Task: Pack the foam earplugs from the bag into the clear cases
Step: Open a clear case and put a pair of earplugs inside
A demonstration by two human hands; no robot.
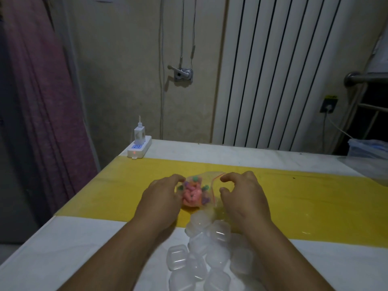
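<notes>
A white table (63,248) with a broad yellow strip (315,206) across it stands against a wall with a ribbed white radiator (273,70), and a purple curtain (42,101) hangs at the left. On the far left corner of the table lies a power strip (139,149) with a white charger (139,133) plugged into it, well apart from the hands. A loose heap of small clear cases (177,257), lids closed, lies between the two forearms on the near side, just in front of the bag (202,175). The bag rests on the yellow strip between the hands; it is clear plastic with a thin red line along its mouth at the right. Inside it sit the earplugs (192,195), mostly pink, with a few green and purple ones around them. The left hand (161,198) grips the bag's left side with curled fingers. The right hand (241,196) is curled at the bag's mouth, thumb and forefinger apart; whether it holds the plastic cannot be told.
</notes>
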